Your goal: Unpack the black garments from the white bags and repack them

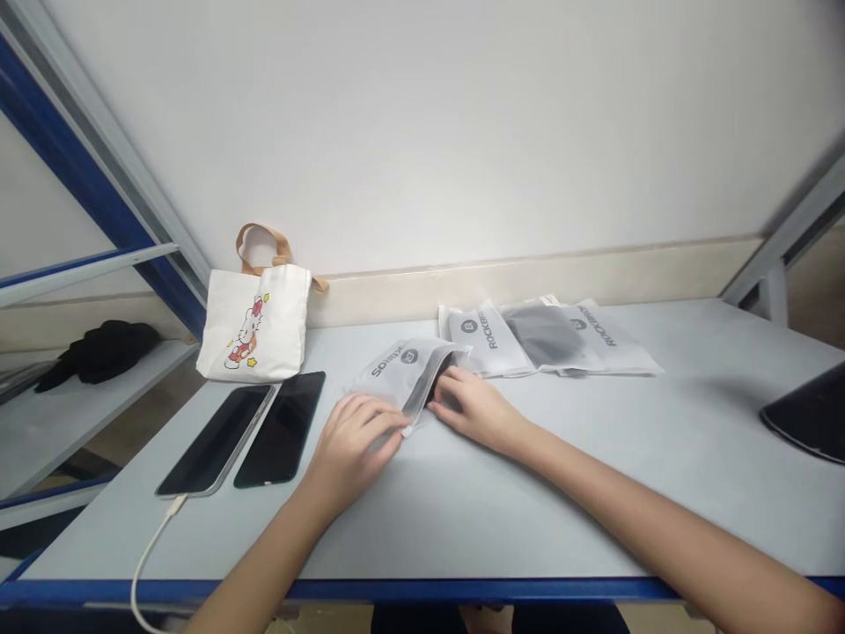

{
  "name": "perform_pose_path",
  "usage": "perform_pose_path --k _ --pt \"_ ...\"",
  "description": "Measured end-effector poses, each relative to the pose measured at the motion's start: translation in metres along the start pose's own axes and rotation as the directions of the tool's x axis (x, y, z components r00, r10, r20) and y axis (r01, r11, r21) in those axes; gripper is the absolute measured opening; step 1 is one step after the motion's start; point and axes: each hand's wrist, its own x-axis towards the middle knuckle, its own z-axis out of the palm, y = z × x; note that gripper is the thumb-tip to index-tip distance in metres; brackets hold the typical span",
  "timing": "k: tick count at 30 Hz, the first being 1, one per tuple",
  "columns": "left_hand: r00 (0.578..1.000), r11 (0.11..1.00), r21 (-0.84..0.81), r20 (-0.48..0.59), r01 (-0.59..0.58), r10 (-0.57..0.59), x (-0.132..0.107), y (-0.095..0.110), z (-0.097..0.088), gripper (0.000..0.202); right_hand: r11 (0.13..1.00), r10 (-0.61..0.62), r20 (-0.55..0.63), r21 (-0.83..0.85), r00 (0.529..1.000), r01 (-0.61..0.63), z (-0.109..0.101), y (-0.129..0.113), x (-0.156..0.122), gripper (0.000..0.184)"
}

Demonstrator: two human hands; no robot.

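A frosted plastic zip bag (396, 370) with black lettering lies on the desk, its mouth turned to the right and gaping. My left hand (360, 445) is closed on the bag's near side, thumb and fingers at the corner of the zip edge. At the mouth, my right hand (472, 407) has its fingers curled and partly inside the bag, against something dark. Its fingertips are hidden, so what they grip does not show clearly. Behind and to the right lie several similar frosted bags (488, 339), one showing a dark, soft-looking item (545, 335) through the plastic.
Left of my hands lie a phone in a clear case (215, 440), plugged into a white cable (149, 550), and a second black phone (282, 431). A white tote bag (254, 321) leans at the wall. A black object (811, 414) sits at the right edge of the desk (594, 519).
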Motion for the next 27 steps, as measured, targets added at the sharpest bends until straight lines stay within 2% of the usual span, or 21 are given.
perform_pose_path --k 3,5,7,12,16,21,27 --pt "0.994 0.999 0.048 -0.11 -0.001 0.006 0.004 0.001 0.0 0.012 0.999 -0.049 -0.05 0.019 0.998 0.05 -0.008 -0.014 -0.002 0.015" --pt "0.987 0.997 0.074 -0.163 0.006 0.006 0.005 0.002 -0.001 0.01 0.993 -0.094 -0.179 0.05 0.979 0.105 -0.014 -0.025 -0.004 0.017" --pt "0.985 0.996 0.089 -0.17 0.004 0.012 0.005 0.003 -0.002 0.011 0.982 -0.163 -0.268 0.046 0.949 0.181 -0.016 -0.034 -0.007 0.019" --pt "0.982 0.988 0.143 -0.17 -0.051 0.076 0.004 0.008 -0.002 0.01 0.916 -0.378 -0.127 -0.193 0.917 0.351 -0.008 -0.039 -0.011 0.02" --pt "0.965 0.98 0.172 -0.224 -0.098 0.136 0.003 0.01 -0.002 0.013 0.857 -0.443 -0.087 -0.334 0.892 0.393 -0.005 -0.038 -0.012 0.023" --pt "0.94 0.972 0.192 -0.283 -0.137 0.189 -0.001 0.012 -0.002 0.02 0.843 -0.429 -0.027 -0.371 0.903 0.39 -0.015 -0.03 -0.009 0.021" --pt "0.909 0.976 0.161 -0.368 -0.144 0.195 -0.001 0.014 0.0 0.022 0.866 -0.318 -0.086 -0.433 0.944 0.252 -0.023 0.0 0.0 0.024"
